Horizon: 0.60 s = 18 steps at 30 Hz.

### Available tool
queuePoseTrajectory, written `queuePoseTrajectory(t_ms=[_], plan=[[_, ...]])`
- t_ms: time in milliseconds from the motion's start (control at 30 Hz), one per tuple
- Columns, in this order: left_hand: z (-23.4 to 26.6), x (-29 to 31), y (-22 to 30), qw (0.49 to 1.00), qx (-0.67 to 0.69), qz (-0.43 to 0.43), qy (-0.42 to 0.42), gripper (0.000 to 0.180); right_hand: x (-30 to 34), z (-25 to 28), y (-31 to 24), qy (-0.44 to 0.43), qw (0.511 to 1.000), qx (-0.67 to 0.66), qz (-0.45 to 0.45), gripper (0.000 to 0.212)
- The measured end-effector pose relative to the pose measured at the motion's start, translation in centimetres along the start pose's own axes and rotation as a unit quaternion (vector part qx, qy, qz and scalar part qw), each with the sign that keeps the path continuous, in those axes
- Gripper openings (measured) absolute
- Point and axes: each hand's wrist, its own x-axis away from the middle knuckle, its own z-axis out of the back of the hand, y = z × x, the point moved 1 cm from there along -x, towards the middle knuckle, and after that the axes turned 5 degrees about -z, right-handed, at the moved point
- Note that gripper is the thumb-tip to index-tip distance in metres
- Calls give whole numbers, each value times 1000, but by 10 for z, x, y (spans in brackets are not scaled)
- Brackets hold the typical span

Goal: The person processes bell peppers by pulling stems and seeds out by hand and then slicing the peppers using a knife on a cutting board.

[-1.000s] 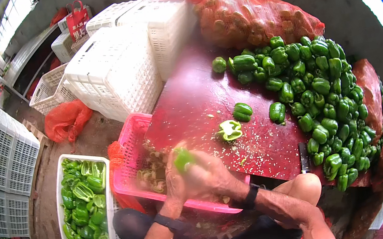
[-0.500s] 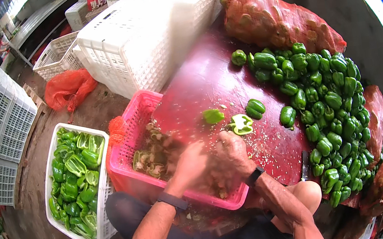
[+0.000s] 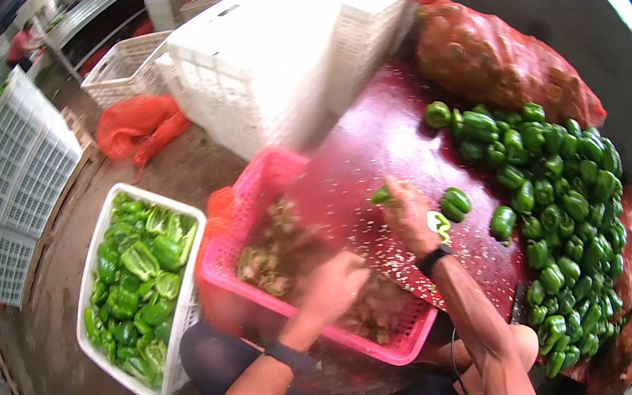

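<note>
My left hand [image 3: 336, 285] is over the pink basket [image 3: 312, 311], its fingers curled; whatever they may hold is hidden. Among the seed crumbs on the red tabletop [image 3: 372, 137], my right hand [image 3: 411, 218] has its fingertips closed on a green pepper piece [image 3: 380, 196]. Beside that wrist lies a cut pepper half [image 3: 438, 225], pale inside facing up. A whole green pepper [image 3: 455, 204] sits just right of the hand, and another pepper [image 3: 503, 223] lies farther right. Pepper cores and seed scraps [image 3: 261, 270] lie in the pink basket.
A large heap of green peppers [image 3: 567, 202] covers the table's right side, with a filled red mesh sack [image 3: 502, 58] behind it. On the left stands a white crate [image 3: 88, 347] of cut peppers. White crates [image 3: 214, 78] stand at the back, near a red net [image 3: 137, 130].
My right hand has moved up and away to the pepper piece on the table. My left hand has drawn apart from it, over the basket. The whole view has shifted slightly.
</note>
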Motion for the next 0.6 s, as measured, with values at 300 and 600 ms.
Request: queuePoseTrajectory(t_ms=[300, 600], plan=[[0, -4, -4, 980, -158, -15, -117, 18, 23, 7, -49, -59, 998, -24, -18, 38], [-6, 69, -25, 912, -327, -187, -164, 19, -39, 1, -280, -312, 735, -587, -131, 62]])
